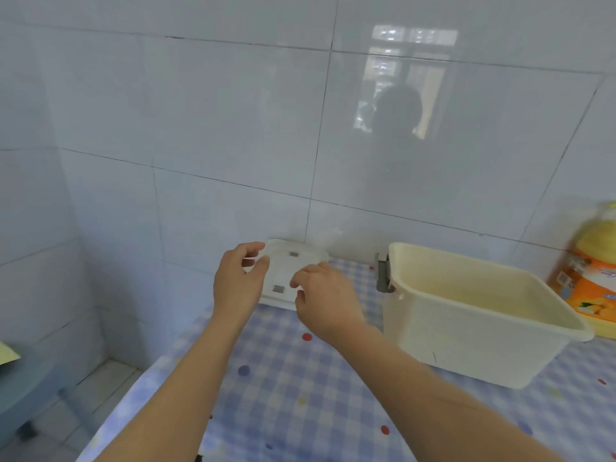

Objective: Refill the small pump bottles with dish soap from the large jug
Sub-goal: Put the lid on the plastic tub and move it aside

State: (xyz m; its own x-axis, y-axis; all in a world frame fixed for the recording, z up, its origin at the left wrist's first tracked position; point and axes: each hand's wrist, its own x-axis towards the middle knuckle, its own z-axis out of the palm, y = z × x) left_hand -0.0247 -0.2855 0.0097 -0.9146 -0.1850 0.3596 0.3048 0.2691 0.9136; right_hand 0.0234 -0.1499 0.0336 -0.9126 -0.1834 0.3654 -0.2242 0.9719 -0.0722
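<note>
The large jug (596,278) of yellow dish soap, with an orange label, stands at the far right edge of the table, partly cut off by the frame. No small pump bottle is in view. A white plastic lid (290,268) with small grey pads leans at the back of the table against the tiled wall. My left hand (238,281) pinches its upper left corner between thumb and fingers. My right hand (325,300) has its fingers curled onto the lid's lower right edge, seen from the back.
A cream plastic tub (416,328) with a grey handle clip stands between the lid and the jug. The table carries a blue checked cloth (300,395) with dots. Its left edge drops to a tiled floor with a blue stool (30,388).
</note>
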